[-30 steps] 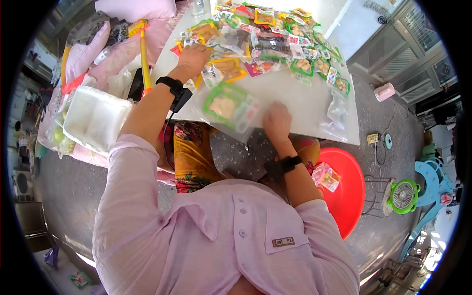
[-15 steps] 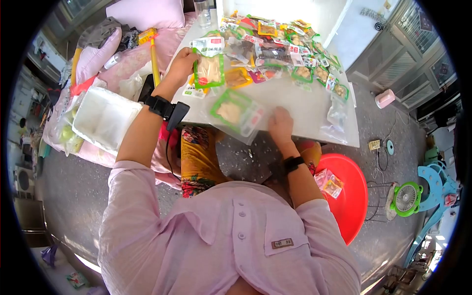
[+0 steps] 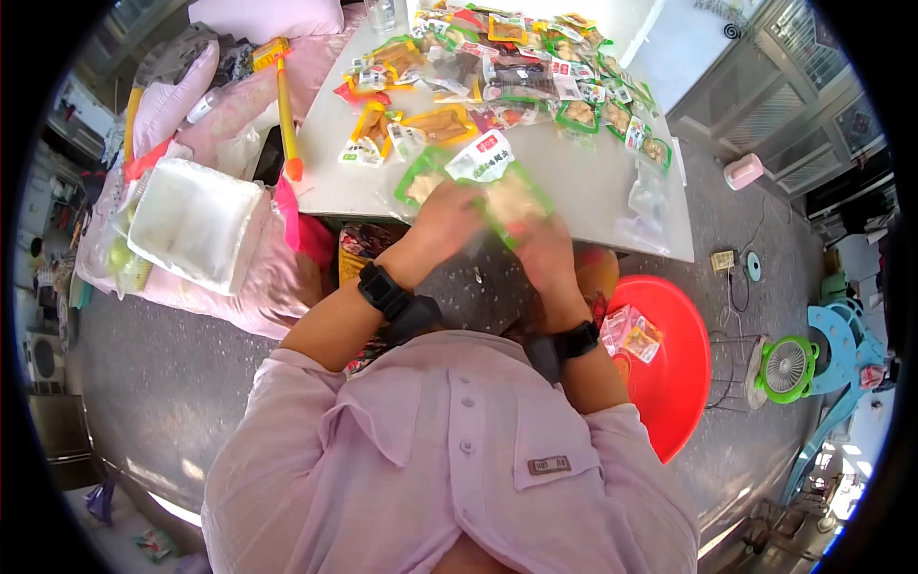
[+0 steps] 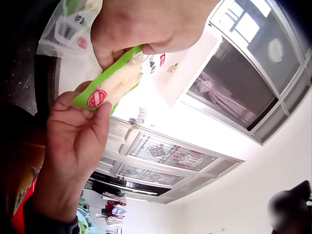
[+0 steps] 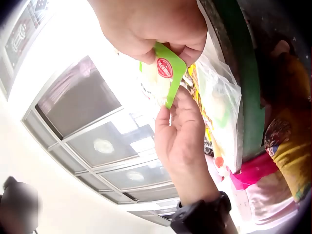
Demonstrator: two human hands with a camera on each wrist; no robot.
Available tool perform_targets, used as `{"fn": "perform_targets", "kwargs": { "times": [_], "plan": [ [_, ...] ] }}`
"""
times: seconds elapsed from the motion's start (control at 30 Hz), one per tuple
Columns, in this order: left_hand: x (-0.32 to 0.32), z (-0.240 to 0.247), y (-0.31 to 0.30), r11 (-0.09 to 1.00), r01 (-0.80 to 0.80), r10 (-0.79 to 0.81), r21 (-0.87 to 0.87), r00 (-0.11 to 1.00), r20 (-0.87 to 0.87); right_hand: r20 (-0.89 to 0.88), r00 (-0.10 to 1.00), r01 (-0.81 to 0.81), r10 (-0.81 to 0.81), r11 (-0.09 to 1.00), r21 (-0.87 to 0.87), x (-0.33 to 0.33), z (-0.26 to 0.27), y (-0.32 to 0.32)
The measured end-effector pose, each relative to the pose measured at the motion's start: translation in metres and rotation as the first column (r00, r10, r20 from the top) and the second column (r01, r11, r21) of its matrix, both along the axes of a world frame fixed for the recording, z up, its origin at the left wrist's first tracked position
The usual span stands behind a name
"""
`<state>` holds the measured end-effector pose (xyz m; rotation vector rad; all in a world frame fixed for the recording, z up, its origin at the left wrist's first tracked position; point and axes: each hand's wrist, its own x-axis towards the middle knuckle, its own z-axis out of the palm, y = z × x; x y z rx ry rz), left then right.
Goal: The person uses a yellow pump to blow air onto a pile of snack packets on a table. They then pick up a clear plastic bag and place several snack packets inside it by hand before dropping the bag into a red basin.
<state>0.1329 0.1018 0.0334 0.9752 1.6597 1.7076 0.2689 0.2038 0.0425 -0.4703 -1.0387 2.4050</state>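
Note:
A green-edged food pouch [image 3: 512,196] with a white printed top is held between both hands above the table's near edge. My left hand [image 3: 448,222] pinches one side of it, and my right hand [image 3: 547,256] pinches its lower corner. In the left wrist view the pouch [image 4: 117,83] is stretched between the left hand [image 4: 151,24] and the right hand [image 4: 75,136]. The right wrist view shows the pouch [image 5: 165,73] by its red round mark, with thumbs against it. Partly behind the left hand lies a clear bag [image 3: 417,182] with another green-edged pouch inside.
Many food packets [image 3: 521,77] cover the far part of the white table [image 3: 335,191]. A clear plastic bag [image 3: 650,206] lies at its right. On the bed at left stands a white foam box [image 3: 196,225]; a red basin [image 3: 669,354] sits on the floor at right.
My left hand has come from the table's left side to the middle, bringing the green-edged pouch. My right hand has taken hold of its corner.

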Motion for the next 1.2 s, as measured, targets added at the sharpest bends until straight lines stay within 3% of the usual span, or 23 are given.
{"fn": "perform_targets", "kwargs": {
  "times": [0.03,0.07,0.1,0.13,0.17,0.2,0.23,0.33,0.43,0.53,0.63,0.8,0.9,1.0,1.13,1.2],
  "plan": [
    [0.007,0.0,0.001,0.999,-0.003,0.0,-0.047,0.998,-0.066,-0.037,0.999,0.032,-0.033,0.999,-0.026,0.006,-0.004,0.006],
    [0.017,0.012,0.002,1.0,0.005,-0.006,0.01,0.98,0.198,0.027,0.996,0.08,-0.086,0.978,0.191,0.014,-0.006,0.011],
    [0.023,0.018,0.002,0.998,-0.003,-0.027,0.066,0.894,0.448,0.09,0.982,0.119,-0.167,0.91,0.396,0.021,-0.008,0.015],
    [0.023,0.017,0.0,0.962,-0.088,0.152,-0.258,0.958,0.242,0.048,0.986,0.142,-0.157,0.961,0.236,0.028,-0.01,0.021],
    [0.021,0.012,-0.001,0.948,-0.229,0.189,-0.219,0.964,-0.189,0.004,0.988,0.155,-0.155,0.986,0.07,0.035,-0.011,0.027],
    [0.019,0.005,-0.001,0.933,-0.339,0.209,-0.123,0.786,-0.581,0.041,0.981,0.181,-0.187,0.975,0.126,0.043,-0.009,0.03],
    [0.018,0.0,-0.001,0.918,-0.396,0.209,0.012,0.461,-0.862,0.044,0.979,0.194,-0.2,0.974,0.116,0.049,-0.011,0.032],
    [0.024,0.005,-0.007,0.894,-0.375,-0.04,-0.246,0.479,-0.877,0.067,0.975,0.205,-0.213,0.973,0.108,0.061,-0.016,0.037],
    [0.024,-0.01,-0.011,0.9,-0.395,-0.028,-0.183,0.367,-0.93,0.129,0.973,0.175,-0.19,0.977,0.12,0.067,-0.019,0.037],
    [0.022,-0.013,-0.011,0.908,-0.394,0.01,-0.14,0.355,-0.935,0.189,0.966,0.155,-0.176,0.98,0.122,0.065,-0.013,0.028],
    [0.018,-0.013,-0.009,0.913,-0.369,-0.004,-0.174,0.418,-0.908,0.21,0.97,0.097,-0.126,0.985,0.144,0.059,-0.01,0.024],
    [0.02,-0.009,-0.007,0.935,-0.349,0.097,-0.072,0.444,-0.891,0.245,0.968,0.004,-0.057,0.977,0.214,0.049,-0.028,0.03],
    [0.019,-0.008,-0.007,0.945,-0.323,0.109,-0.056,0.472,-0.875,0.33,0.942,-0.152,0.064,0.957,0.248,0.048,-0.018,0.028],
    [0.018,-0.008,-0.007,0.95,-0.308,0.115,-0.047,0.485,-0.867,0.13,0.99,-0.075,0.058,0.989,0.13,0.039,-0.017,0.023],
    [0.02,-0.007,-0.009,0.951,-0.301,0.102,-0.071,0.521,-0.848,0.168,0.984,-0.078,0.06,0.992,0.102,0.022,-0.006,0.016],
    [0.024,-0.009,-0.01,0.95,-0.31,0.119,-0.032,0.456,-0.882,0.15,0.986,-0.09,0.076,0.992,0.088,0.008,-0.001,0.009]
  ]
}}
